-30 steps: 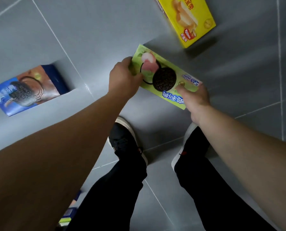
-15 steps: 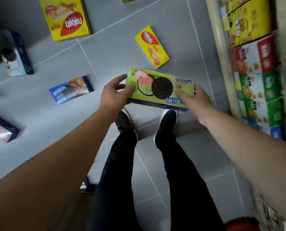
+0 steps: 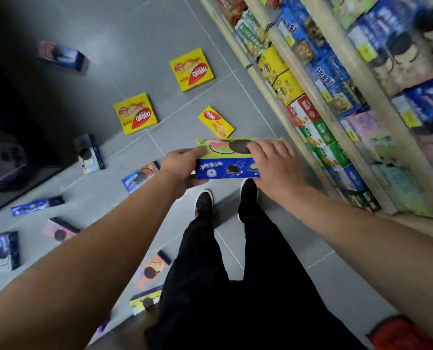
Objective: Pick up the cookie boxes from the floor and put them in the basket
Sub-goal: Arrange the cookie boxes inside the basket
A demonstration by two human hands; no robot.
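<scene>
Two hands carry one green-and-blue cookie box point(image 3: 225, 160) at mid-frame, lifted clear of the floor point(image 3: 139, 29) above the person's shoes. The left hand point(image 3: 182, 168) pinches the box's nine o'clock end, thumb on the green face, fingers tucked beneath. The right hand point(image 3: 276, 165) lies across the three o'clock end with fingers loosely spread over the top; whether it truly grips I cannot tell.

Risk, as I judge it: that loose right hand could let the box tip or slide out during the carry. Scattered boxes lie from seven to twelve o'clock, including a yellow box point(image 3: 216, 121) just beyond the held one and an orange box point(image 3: 151, 270) beside the left leg, so a step could crush one.

Shelves point(image 3: 309, 82) at two o'clock hold packed snack cartons. A red edge point(image 3: 397, 334) at five o'clock may be the basket; its contents are hidden.
</scene>
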